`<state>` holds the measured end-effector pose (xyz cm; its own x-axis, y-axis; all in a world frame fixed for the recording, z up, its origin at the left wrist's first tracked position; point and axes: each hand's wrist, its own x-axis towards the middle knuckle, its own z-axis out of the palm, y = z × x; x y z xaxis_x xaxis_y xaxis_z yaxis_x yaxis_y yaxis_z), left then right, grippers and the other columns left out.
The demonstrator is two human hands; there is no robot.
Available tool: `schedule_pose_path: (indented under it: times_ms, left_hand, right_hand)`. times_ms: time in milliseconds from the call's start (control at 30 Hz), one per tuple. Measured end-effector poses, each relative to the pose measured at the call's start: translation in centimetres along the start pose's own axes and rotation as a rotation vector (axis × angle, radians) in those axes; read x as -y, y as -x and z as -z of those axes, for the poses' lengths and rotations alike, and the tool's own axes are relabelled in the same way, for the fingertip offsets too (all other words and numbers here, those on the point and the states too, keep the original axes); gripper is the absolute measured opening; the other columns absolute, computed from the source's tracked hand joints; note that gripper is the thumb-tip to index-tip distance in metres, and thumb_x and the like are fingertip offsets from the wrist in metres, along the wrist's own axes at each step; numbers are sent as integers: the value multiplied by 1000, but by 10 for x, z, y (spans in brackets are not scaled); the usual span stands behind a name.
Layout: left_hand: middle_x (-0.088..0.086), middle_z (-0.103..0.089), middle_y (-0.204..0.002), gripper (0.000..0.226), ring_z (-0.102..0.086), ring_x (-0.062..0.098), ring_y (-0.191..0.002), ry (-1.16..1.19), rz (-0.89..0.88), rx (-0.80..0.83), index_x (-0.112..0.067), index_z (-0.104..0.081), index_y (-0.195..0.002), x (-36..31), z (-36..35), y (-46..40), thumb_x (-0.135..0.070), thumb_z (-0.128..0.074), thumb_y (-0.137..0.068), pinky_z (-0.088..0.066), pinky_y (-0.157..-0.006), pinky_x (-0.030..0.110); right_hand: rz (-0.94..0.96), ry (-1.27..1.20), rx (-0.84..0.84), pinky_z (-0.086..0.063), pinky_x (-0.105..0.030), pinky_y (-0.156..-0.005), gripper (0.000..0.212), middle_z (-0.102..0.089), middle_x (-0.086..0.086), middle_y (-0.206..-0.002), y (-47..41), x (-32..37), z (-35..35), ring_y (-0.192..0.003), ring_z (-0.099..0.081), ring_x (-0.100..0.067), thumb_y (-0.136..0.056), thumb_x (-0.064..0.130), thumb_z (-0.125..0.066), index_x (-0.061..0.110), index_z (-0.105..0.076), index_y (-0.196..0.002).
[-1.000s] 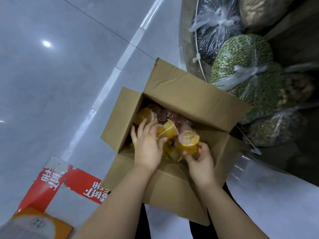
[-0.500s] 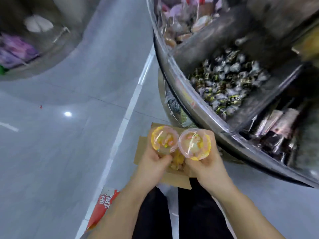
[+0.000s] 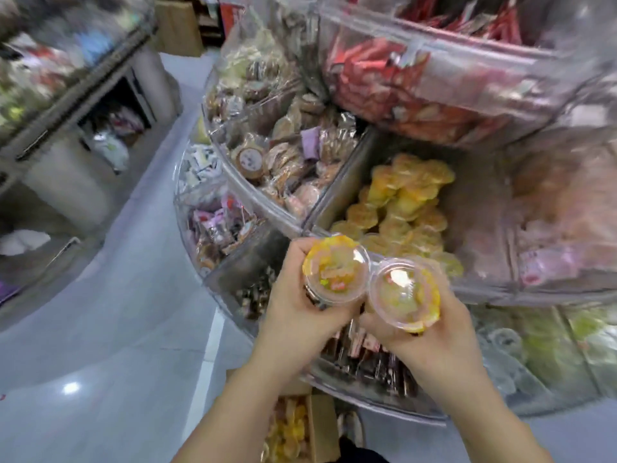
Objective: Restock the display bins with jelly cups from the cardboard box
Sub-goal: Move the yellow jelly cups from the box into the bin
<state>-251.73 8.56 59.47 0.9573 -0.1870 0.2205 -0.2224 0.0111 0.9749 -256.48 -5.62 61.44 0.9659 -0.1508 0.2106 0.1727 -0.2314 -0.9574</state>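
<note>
Gripping one jelly cup apiece — left hand (image 3: 297,304) curled round the yellow-topped cup (image 3: 335,269), right hand (image 3: 430,332) curled round the clear-lidded cup (image 3: 404,294), rims touching. Now holding both just before the front wall of the display bin (image 3: 337,195) of yellow jelly cups (image 3: 405,198), no longer low over the cardboard box (image 3: 320,426) as half a second back. Box now lying below the forearms, more cups inside. Judging transfer nearly done — release into bin pending. Neighbouring biscuit bin (image 3: 283,152) to the left.
</note>
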Motion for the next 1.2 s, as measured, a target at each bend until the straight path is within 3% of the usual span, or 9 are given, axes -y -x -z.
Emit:
schedule_pose_path:
  times_ms: [133,233,367,500,600,700,833,1000,1200]
  left_hand:
    - [-21,-66,-103,48,-61,-3,-98,-43,-83,65,-44,-58,-105,-11,-34,-47,-17,-73,-68,-43,-82,7]
    - [-30,-62,-94,50,-57,-16,-87,-53,-43,82,-35,-50,-106,-9,-56,-78,-11,-66,-66,-40,-73,-1]
    - [-13,-59,-92,55,-58,-12,-76,-107,101,117,-36,-40,-98,4,-72,-113,-30,-75,-56,-45,-66,8]
    - [-5,-68,-92,48,-63,6,-86,-185,151,215,-30,-51,-92,21,-75,-137,-32,-81,-55,-49,-78,27]
    - [-9,-69,-95,41,-64,3,-89,-207,145,297,-32,-58,-94,31,-76,-144,-27,-80,-60,-48,-80,25]
    - [-9,-66,-106,47,-61,3,-99,-260,116,403,-28,-57,-107,32,-79,-151,-30,-77,-64,-47,-87,22]
    - [-9,-65,-108,45,-60,3,-99,-341,108,547,-21,-56,-111,35,-83,-163,-15,-78,-72,-46,-85,18]
    - [-11,-64,-106,51,-59,-5,-95,-302,195,532,-22,-55,-112,44,-83,-168,-7,-79,-70,-46,-80,10]
    - [-8,-66,-106,51,-61,0,-96,-261,245,539,-24,-56,-111,46,-82,-170,-5,-79,-69,-47,-77,10]
  right_hand:
    - [-33,11,-86,-45,-6,-74,43,-67,14,-100,-44,3,42,-92,-63,0,-60,34,-81,45,-62,-98]
    - [-135,-68,-183,-49,-11,-69,41,-70,12,-95,-72,-10,60,-85,-65,-1,-68,12,-78,34,-61,-98]
    - [-417,-227,-273,-51,-17,-58,37,-71,-2,-96,-105,-33,69,-85,-68,-13,-74,-1,-70,21,-60,-102]
    - [-645,-425,-435,-54,-37,-70,26,-68,-13,-99,-124,-58,65,-91,-66,-33,-82,-5,-60,8,-63,-105]
    - [-673,-369,-631,-53,-49,-88,24,-68,-10,-101,-135,-69,49,-97,-64,-31,-82,2,-62,15,-62,-103]
    - [-687,-313,-793,-52,-46,-91,28,-67,-1,-100,-142,-72,36,-95,-63,-24,-83,13,-63,23,-58,-108]
    - [-743,-233,-750,-50,-46,-94,18,-67,-2,-100,-149,-78,40,-96,-62,-24,-87,14,-58,20,-61,-104]
    - [-786,-28,-677,-52,-46,-90,14,-67,-4,-97,-146,-91,44,-92,-62,-25,-86,21,-55,19,-63,-97]
    - [-788,-55,-753,-48,-46,-96,15,-66,-5,-101,-153,-92,44,-98,-61,-25,-89,23,-53,19,-62,-100]
